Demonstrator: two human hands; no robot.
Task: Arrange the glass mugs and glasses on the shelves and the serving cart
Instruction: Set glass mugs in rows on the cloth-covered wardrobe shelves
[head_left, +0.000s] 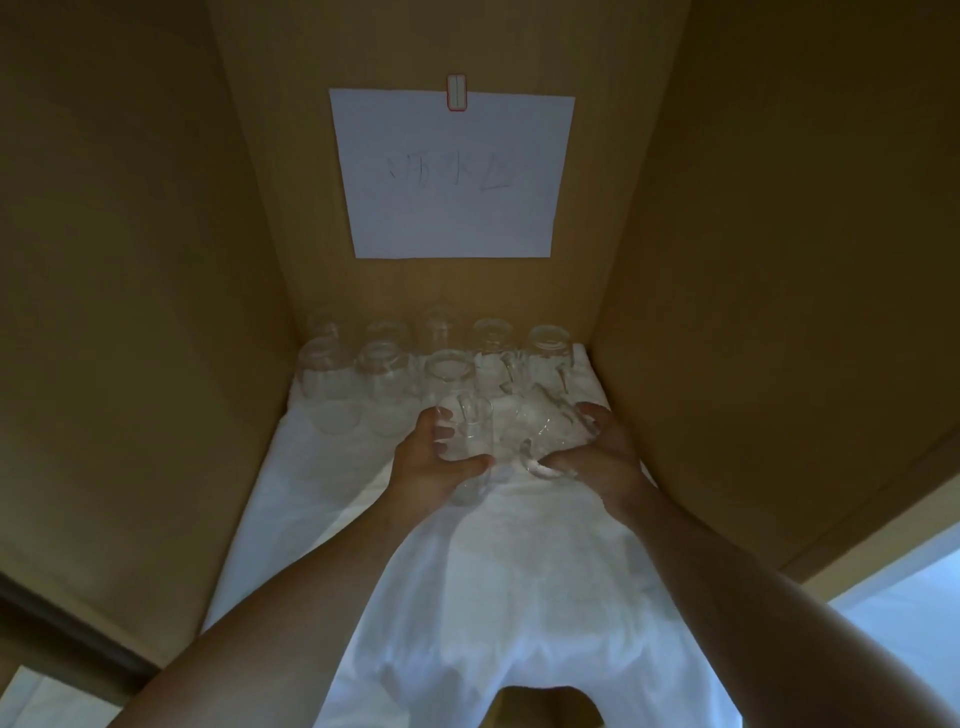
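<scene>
Both my arms reach deep into a wooden shelf compartment lined with a white cloth (322, 478). My left hand (426, 460) grips a clear straight glass (467, 434), fingers and thumb curled round it. Just to its right, my right hand (597, 447) grips a clear glass mug (545, 431) that lies tilted, its handle near the thumb. Behind them, several upturned glasses and mugs (447, 371) stand in two rows against the back wall.
A white paper sheet (452, 171) with handwriting hangs on the back wall. Wooden side walls (727, 312) close in left and right. The cloth drapes over the shelf's front edge (519, 649). Bare cloth lies in front of the left rows.
</scene>
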